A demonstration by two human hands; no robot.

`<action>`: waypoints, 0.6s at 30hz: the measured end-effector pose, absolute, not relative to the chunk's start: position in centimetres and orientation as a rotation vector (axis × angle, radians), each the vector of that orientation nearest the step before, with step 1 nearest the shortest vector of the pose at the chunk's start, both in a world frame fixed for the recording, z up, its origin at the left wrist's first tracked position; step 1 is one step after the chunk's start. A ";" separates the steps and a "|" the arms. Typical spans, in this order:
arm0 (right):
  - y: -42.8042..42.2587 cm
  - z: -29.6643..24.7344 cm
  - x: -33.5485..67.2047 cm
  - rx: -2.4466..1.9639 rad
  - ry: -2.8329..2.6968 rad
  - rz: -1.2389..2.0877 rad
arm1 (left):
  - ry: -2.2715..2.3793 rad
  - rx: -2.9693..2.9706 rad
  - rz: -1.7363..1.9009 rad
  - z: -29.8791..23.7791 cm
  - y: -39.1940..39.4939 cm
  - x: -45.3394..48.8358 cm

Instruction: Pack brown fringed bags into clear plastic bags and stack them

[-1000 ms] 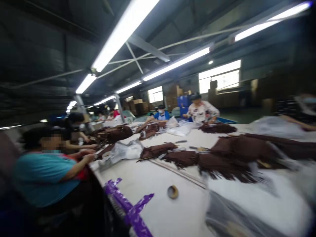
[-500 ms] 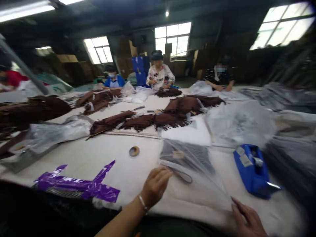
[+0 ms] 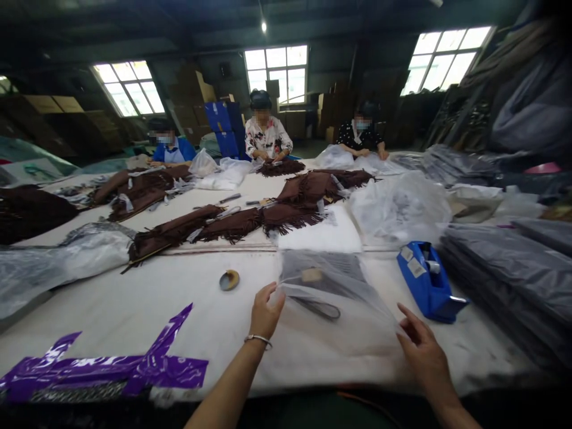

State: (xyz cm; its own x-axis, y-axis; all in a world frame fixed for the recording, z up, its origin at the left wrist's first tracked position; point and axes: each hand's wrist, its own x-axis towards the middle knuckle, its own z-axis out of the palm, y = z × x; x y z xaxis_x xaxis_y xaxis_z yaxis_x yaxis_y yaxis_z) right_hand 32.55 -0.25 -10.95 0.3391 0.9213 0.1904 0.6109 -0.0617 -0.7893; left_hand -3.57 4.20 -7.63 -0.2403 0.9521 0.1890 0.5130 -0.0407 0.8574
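Observation:
A clear plastic bag (image 3: 357, 319) lies on the table in front of me, with a folded dark grey cloth item (image 3: 333, 265) inside its far part. A tan label (image 3: 311, 274) and a thin grey loop (image 3: 324, 308) show through the film. My left hand (image 3: 267, 313), with a bracelet at the wrist, pinches the bag's left edge. At the right edge my right hand (image 3: 422, 348) holds the film by the thumb, its index finger raised. Right of the bag stands a blue tape dispenser (image 3: 426, 280).
A tape roll (image 3: 229, 280) lies left of the bag. Purple tape (image 3: 107, 369) covers the near table edge. Brown fringed pieces (image 3: 236, 223) and a bulky plastic bag (image 3: 400, 205) lie farther back. Packed dark grey items (image 3: 513, 280) are piled at right. Several people sit across the table.
My view has swung to the right. My left hand now reaches up at the bag's edge, and my right hand has moved farther onto the table. The bag's near part is spread wider.

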 end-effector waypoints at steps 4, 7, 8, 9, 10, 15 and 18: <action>-1.2 -10.3 33.7 -1.775 -1.458 0.365 | 1.761 1.626 1.124 -7.9 1.1 -4.4; -2.8 -9.1 32.4 -1.580 -1.618 0.212 | 1.798 1.770 1.049 -9.2 -2.0 -4.7; -3.4 -8.6 31.4 -1.445 -1.724 0.188 | 1.811 1.846 1.033 -9.5 -2.7 -4.8; -3.9 -8.1 30.2 -1.286 -1.854 0.206 | 1.819 1.933 1.010 -9.7 -3.0 -4.7; -4.1 -7.5 28.8 -1.119 -1.996 0.268 | 1.814 2.023 0.976 -9.8 -3.0 -4.7; -2.2 -5.2 20.5 -0.636 -2.356 0.710 | 1.705 2.233 0.976 -8.4 0.0 -4.2; 1.2 -5.7 16.9 -0.845 -2.264 0.630 | 1.740 2.254 1.055 -7.7 0.4 -4.2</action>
